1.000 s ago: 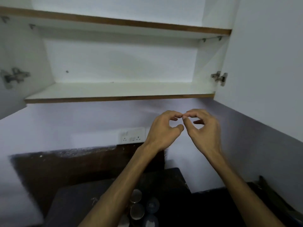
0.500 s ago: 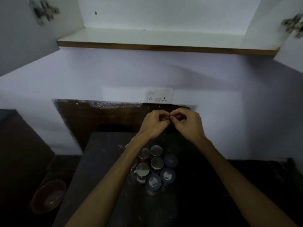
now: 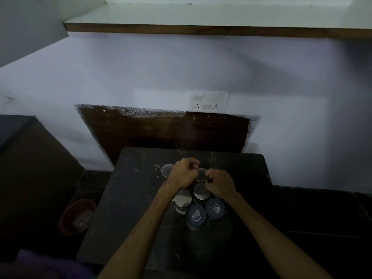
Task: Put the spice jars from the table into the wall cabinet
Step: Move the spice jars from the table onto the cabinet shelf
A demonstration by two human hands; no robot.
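Observation:
Several spice jars stand bunched together on the dark table [image 3: 130, 198]. Some have silver lids [image 3: 202, 191], and two at the front have dark blue lids [image 3: 195, 214]. My left hand [image 3: 184, 174] hovers over the back of the bunch, fingers curled into a loose fist. My right hand [image 3: 220, 184] is beside it on the right, fingers curled in and empty, next to a silver-lidded jar [image 3: 201, 175]. Both hands hide part of the jars. The wall cabinet's white bottom shelf [image 3: 201, 15] runs along the top of the view with nothing on it.
A white socket plate [image 3: 209, 101] is on the wall above a dark wooden panel. A reddish bowl [image 3: 77, 216] sits low at the table's left. A dark cupboard [image 3: 30, 158] stands further left, and the open cabinet door [image 3: 24, 27] hangs at top left.
My view has tilted down from the cabinet to the table. Both hands have come down from in front of the wall to just above the jars and moved slightly apart.

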